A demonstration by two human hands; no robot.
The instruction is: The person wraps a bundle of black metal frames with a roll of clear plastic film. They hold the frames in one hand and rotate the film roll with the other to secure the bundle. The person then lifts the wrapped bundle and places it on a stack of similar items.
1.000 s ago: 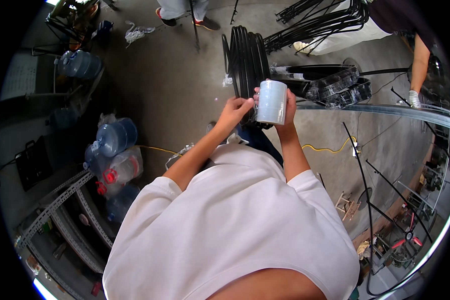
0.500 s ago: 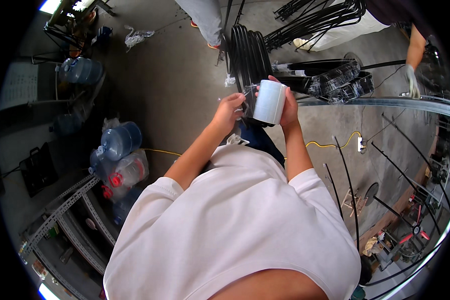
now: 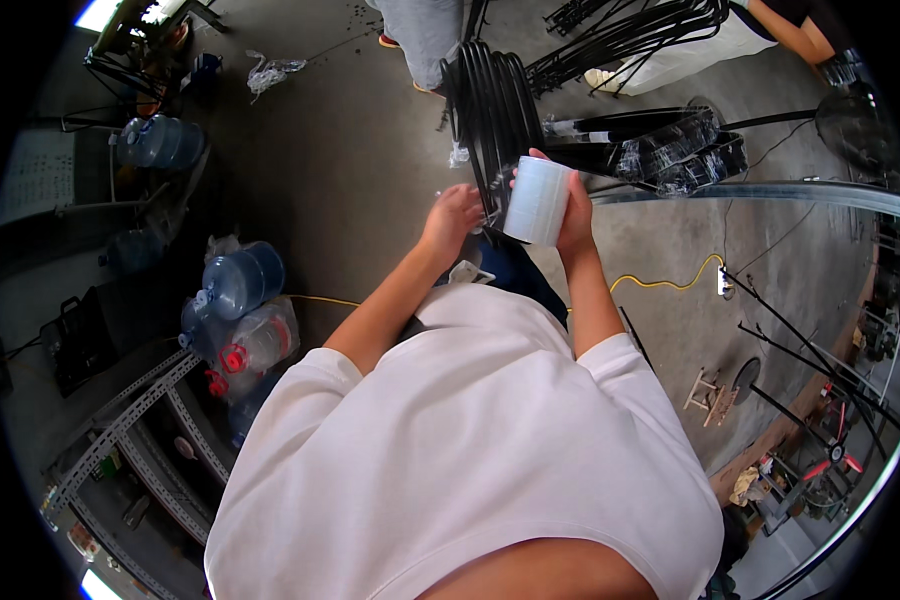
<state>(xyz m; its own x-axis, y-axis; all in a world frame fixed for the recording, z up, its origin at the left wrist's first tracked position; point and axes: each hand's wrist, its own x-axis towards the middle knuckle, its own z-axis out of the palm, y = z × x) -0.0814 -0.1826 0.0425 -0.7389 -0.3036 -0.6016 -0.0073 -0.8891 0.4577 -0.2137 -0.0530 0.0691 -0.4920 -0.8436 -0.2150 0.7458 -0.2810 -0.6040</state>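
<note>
A pale white roll (image 3: 538, 201), shaped like a thick cylinder, is gripped in my right hand (image 3: 575, 217), its fingers wrapped around the right side and back. My left hand (image 3: 453, 217) hovers just left of the roll with curled fingers, slightly smeared by motion. Shiny clear plastic film (image 3: 492, 205) shows between its fingertips and the roll; whether the fingers pinch this film is hard to make out. Just beyond both hands stand black bent metal tubes (image 3: 490, 95), bunched side by side.
Film-wrapped black parts (image 3: 670, 155) lie ahead to the right, near a long metal rail (image 3: 770, 194). Two people stand beyond the tubes. A yellow cord (image 3: 660, 286) crosses the floor. Water jugs (image 3: 245, 280) and a metal shelf frame (image 3: 120, 430) are at left.
My left hand has shifted slightly left and its fingers have moved. The roll has moved a little left. At the right, a person's gloved hand has left the rail, and black rods have shifted.
</note>
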